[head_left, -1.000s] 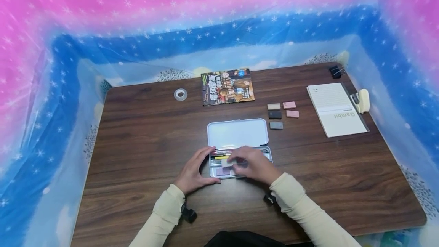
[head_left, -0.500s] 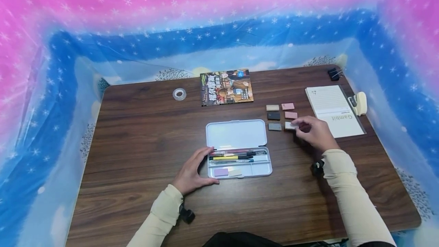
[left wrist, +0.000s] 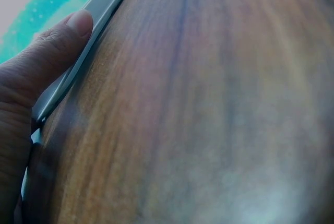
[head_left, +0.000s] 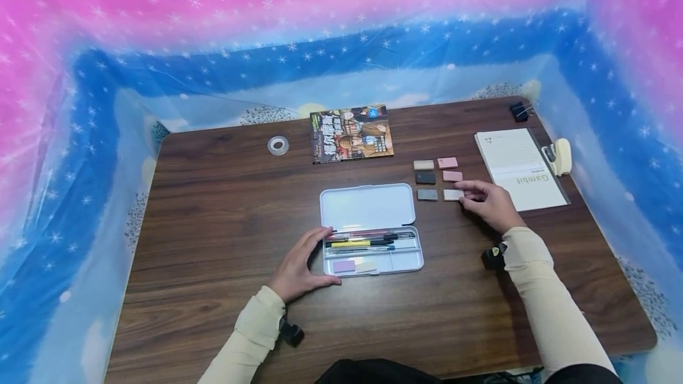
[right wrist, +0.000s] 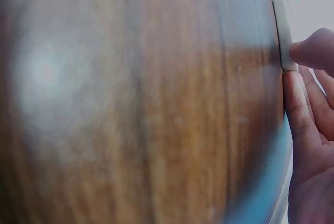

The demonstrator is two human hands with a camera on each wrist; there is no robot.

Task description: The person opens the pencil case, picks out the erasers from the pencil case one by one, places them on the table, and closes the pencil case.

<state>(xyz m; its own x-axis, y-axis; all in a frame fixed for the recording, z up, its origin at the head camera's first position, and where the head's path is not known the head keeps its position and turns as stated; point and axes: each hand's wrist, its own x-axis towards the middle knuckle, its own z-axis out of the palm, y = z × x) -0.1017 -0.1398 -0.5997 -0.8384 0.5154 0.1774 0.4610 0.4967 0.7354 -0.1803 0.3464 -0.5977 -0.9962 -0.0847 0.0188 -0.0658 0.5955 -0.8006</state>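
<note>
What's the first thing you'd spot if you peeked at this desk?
The open pencil case sits mid-table with pens and two erasers inside, and the left hand rests against its left edge. To its right, the right hand touches a pale eraser in a neat grid of six. A bright magazine lies behind the case.

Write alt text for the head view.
A person's right hand touches a pale eraser in a grid of erasers on a wooden table, while the left hand steadies an open pencil case holding pens.
</note>
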